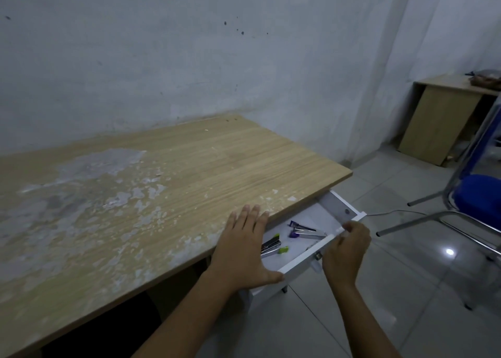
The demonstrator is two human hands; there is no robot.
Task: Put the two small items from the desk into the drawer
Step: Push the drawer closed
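A white drawer (pixel 336 208) stands pulled out under the right end of the wooden desk (pixel 168 184). Inside it lie two small staplers: one with a green tip (pixel 273 247) near the desk edge, one with a purple end (pixel 307 232) further right. My left hand (pixel 245 245) rests flat, fingers spread, on the desk's front edge, its thumb over the drawer. My right hand (pixel 345 252) is curled around the drawer's front panel, fingers over its top rim.
The desk top shows a large patch of peeled, whitish surface (pixel 81 195) on the left. A blue chair with metal legs (pixel 477 203) stands on the tiled floor to the right. A second wooden desk (pixel 439 119) stands in the far corner.
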